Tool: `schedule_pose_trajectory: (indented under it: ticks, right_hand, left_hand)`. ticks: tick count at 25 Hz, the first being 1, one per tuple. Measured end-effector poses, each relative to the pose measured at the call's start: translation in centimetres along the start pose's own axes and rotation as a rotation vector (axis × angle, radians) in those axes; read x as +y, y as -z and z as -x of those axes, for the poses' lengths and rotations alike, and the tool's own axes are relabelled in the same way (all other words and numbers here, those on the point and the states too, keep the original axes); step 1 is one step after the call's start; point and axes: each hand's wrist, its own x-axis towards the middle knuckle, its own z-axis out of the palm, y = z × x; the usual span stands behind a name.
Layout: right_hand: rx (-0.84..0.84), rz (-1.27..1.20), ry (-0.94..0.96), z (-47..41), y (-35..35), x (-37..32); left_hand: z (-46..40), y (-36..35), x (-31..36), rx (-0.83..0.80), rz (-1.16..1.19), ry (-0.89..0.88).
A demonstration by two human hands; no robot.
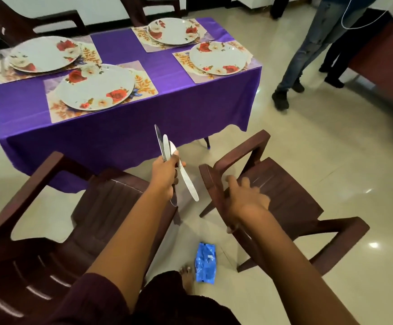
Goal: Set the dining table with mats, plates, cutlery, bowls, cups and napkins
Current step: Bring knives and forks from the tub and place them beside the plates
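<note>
Two dark brown plastic armchairs stand on the glossy tiled floor [308, 141] on the near side of the table, the left chair [50, 231] and the right chair [284, 200] apart, with a crumpled blue plastic packet [205, 262] on the floor between them. Two more brown chairs [26, 19] stand at the far side. At the upper right stand a person's legs in jeans [308, 52], with dark shoes [280, 99].

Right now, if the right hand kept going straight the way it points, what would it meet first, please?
Most likely the dark brown plastic chair on the right: the blurred right hand already reaches over its backrest, though depth is unclear.
</note>
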Motion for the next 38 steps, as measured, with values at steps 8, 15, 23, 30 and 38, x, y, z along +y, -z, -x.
schedule_pose_trajectory:
  ticks: [8, 15, 23, 30, 38]
  right_hand:
    - [-0.091, 0.364, -0.145, -2.2, 1.2, 4.9]
    - [-0.557, 0.484, -0.563, -4.7, -1.8, 15.1]
    - [0.013, -0.158, -0.109, -13.5, 5.6, 10.2]
    - [-0.321, -1.114, 0.225, -22.7, 8.5, -0.6]
    - [-0.350, -1.051, 0.318, -35.2, 16.1, -5.7]
  left_hand:
    - [-1.6, -3.1, -0.7, -0.050, -0.010, 0.056]
    - [-2.5, -5.9, -0.4, -0.159, -0.039, 0.067]
    - [-7.3, -7.4, 1.2, -0.190, -0.093, 0.074]
    - [-15.8, -8.8, 3.8, -0.069, -0.137, 0.050]
    - [-28.7, -12.4, 9.0, 0.058, -0.150, 0.073]
